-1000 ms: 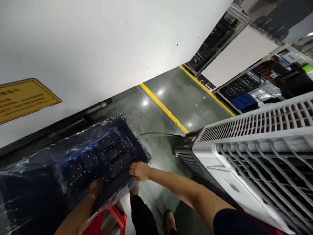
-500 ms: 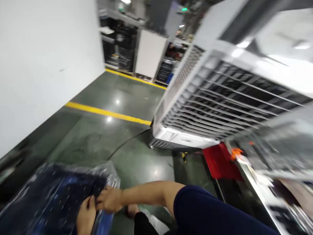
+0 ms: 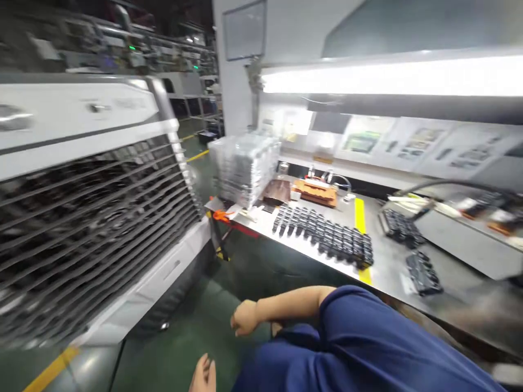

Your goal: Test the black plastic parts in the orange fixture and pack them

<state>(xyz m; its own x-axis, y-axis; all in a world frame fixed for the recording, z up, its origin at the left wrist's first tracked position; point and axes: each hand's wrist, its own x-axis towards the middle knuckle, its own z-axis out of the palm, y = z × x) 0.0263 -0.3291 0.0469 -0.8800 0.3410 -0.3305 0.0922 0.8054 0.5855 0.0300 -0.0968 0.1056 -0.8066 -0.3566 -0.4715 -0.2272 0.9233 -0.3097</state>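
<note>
Right hand [image 3: 245, 318] hanging empty, fingers loosely curled | left hand [image 3: 203, 374] empty, fingers apparently apart | nearing evaporative air cooler [image 3: 93, 234], steel workbench [image 3: 388, 272]

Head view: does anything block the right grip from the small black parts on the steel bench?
Nothing visible: the empty right grip hangs over green floor, only the steel bench edge before the small black parts. The white louvred cooler stands left.

Factory assembly floor, with rows of black components [image 3: 322, 234] on a steel workbench [image 3: 388, 267], an industrial air cooler [image 3: 93, 212] and yellow-striped green flooring [image 3: 192, 326]
</note>
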